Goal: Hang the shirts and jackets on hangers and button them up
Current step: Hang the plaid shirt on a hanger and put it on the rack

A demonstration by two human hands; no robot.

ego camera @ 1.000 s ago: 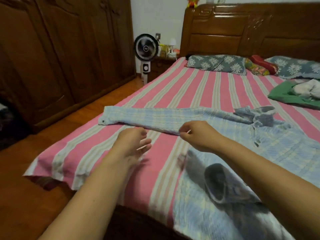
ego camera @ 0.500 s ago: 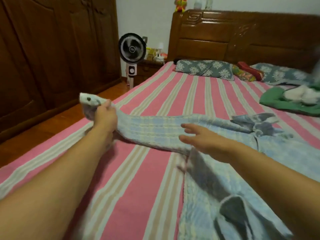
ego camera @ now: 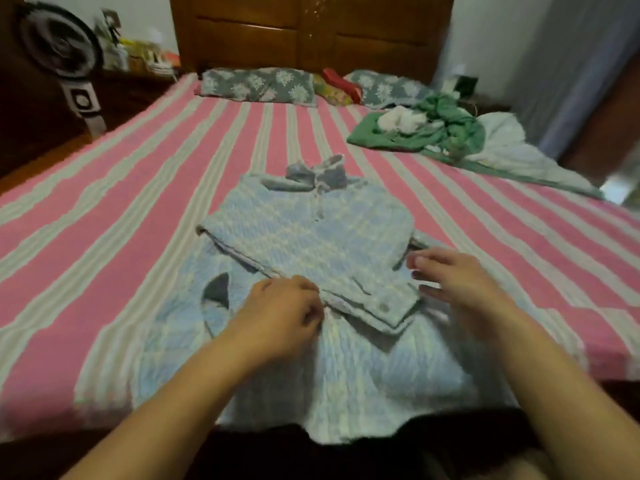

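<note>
A light blue checked shirt (ego camera: 304, 244) lies flat on the pink striped bed (ego camera: 114, 216), collar toward the headboard, with one sleeve folded across its chest so the cuff ends near the right. My left hand (ego camera: 280, 317) has curled fingers that pinch the lower edge of that folded sleeve. My right hand (ego camera: 457, 282) hovers with spread, relaxed fingers just right of the cuff, holding nothing. No hanger is visible.
A green garment with white cloth (ego camera: 426, 129) is heaped at the far right of the bed. Pillows (ego camera: 259, 84) lie against the wooden headboard (ego camera: 304, 32). A standing fan (ego camera: 65, 60) is left of the bed. The shirt hem hangs over the near bed edge.
The view swung right to centre on the shirt. My left hand carried the outstretched sleeve from the left and laid it across the shirt's chest. My right hand shifted to the right side.
</note>
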